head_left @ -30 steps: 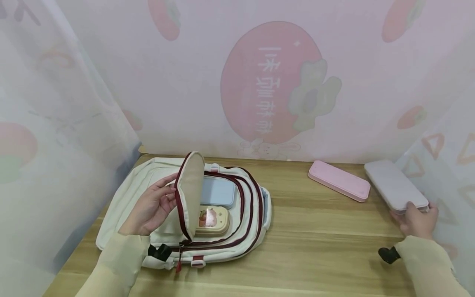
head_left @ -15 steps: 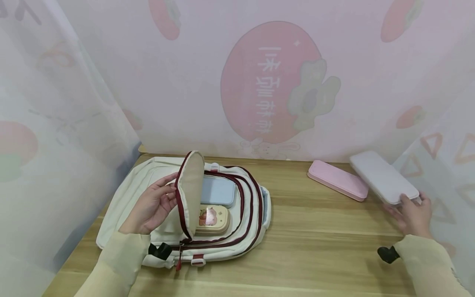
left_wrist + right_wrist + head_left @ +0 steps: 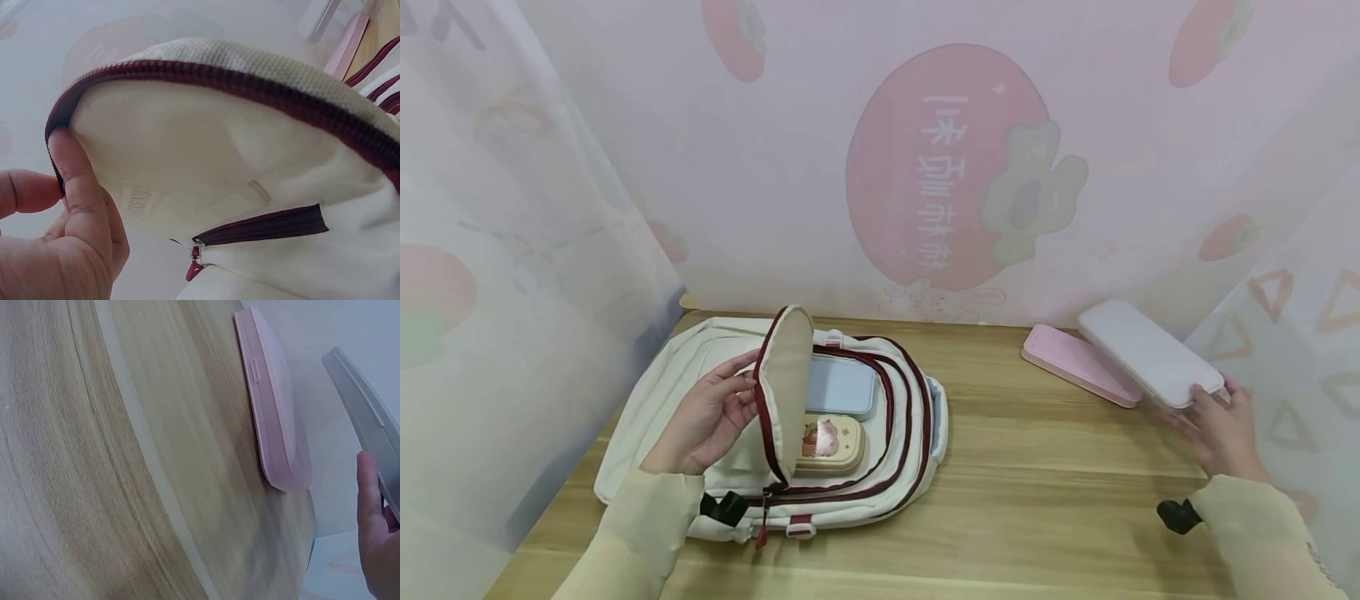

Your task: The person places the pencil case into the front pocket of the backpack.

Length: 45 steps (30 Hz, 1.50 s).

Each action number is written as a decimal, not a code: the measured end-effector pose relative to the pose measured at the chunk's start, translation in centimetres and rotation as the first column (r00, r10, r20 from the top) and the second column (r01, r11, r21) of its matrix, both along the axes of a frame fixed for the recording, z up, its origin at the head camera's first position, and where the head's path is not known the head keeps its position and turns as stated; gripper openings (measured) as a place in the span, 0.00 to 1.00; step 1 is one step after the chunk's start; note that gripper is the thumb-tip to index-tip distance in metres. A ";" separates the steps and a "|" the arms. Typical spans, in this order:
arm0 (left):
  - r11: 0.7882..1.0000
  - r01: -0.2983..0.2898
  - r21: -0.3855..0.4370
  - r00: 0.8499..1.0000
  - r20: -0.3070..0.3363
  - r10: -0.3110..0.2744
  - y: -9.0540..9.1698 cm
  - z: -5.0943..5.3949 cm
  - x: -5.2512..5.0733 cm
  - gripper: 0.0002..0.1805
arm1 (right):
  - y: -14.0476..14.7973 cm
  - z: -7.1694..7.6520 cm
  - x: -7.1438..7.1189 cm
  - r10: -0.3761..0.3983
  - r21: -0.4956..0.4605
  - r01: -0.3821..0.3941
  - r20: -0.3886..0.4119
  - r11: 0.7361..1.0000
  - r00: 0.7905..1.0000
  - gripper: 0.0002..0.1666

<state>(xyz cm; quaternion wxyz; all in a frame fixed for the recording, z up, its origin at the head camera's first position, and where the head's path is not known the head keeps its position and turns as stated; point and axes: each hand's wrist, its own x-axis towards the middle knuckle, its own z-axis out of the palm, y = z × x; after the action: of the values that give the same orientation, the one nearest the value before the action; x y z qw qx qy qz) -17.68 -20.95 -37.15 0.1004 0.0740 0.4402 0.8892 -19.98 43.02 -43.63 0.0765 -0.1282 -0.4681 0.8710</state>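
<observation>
A cream backpack [image 3: 655, 417] with dark red zips lies on the table. My left hand [image 3: 711, 412] pinches the edge of its front pocket flap [image 3: 786, 383] and holds it up; the left wrist view shows fingers and thumb on the zip edge. Inside the pocket lie a light blue pencil case [image 3: 841, 386] and a cream case [image 3: 831, 442] with a cartoon picture. At the right, my right hand [image 3: 1221, 425] grips the near end of a white pencil case [image 3: 1150, 350], raised above the table. It partly overlaps a pink pencil case [image 3: 1075, 362] in the head view.
The wooden table [image 3: 1037, 500] runs under everything. A pale printed curtain [image 3: 760, 208] closes off the back and both sides. A red zip pull [image 3: 762, 533] hangs at the backpack's near side.
The white pencil case has been lifted and carried left by my right hand, from the right of the pink case to partly over it. My left hand keeps the flap up, unmoved.
</observation>
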 end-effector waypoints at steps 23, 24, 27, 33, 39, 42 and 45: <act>1.000 0.003 0.018 1.000 0.003 -0.003 -0.1 0.1 0.1 0.20 | -2.7 0.7 -0.3 0.185 0.105 -0.186 0.021 0.977 0.982 0.43; 1.000 0.002 0.019 1.000 0.003 -0.003 -0.1 0.1 0.2 0.20 | -2.7 0.7 -0.3 0.201 0.103 -0.201 0.014 0.974 0.980 0.44; 1.000 -0.001 0.015 1.000 0.003 0.001 -0.1 0.1 0.2 0.21 | -3.0 0.7 -0.3 0.241 0.096 -0.240 -0.004 0.966 0.970 0.47; 1.000 -0.011 0.002 1.000 0.012 0.011 0.0 0.1 0.2 0.20 | -4.3 0.5 -0.6 0.239 0.137 -0.235 -0.013 0.962 0.971 0.39; 1.000 -0.012 -0.002 1.000 0.006 0.012 0.0 0.1 0.3 0.20 | -5.7 0.8 -1.0 0.247 0.150 -0.241 -0.020 0.959 0.969 0.23; 1.000 -0.007 -0.001 1.000 -0.003 0.007 -0.1 0.1 0.3 0.20 | -6.3 1.0 -1.1 0.263 0.173 -0.255 -0.025 0.951 0.964 0.20; 1.000 -0.006 0.000 1.000 -0.007 0.006 -0.1 0.1 0.3 0.21 | -6.8 1.2 -1.2 0.276 0.192 -0.266 -0.029 0.945 0.961 0.24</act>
<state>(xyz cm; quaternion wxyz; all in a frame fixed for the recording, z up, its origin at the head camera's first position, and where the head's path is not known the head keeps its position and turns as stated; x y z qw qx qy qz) -17.40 -21.06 -37.10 0.0961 0.0759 0.4407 0.8893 -21.15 36.21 -42.38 -0.0194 -0.0309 -0.5583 0.8288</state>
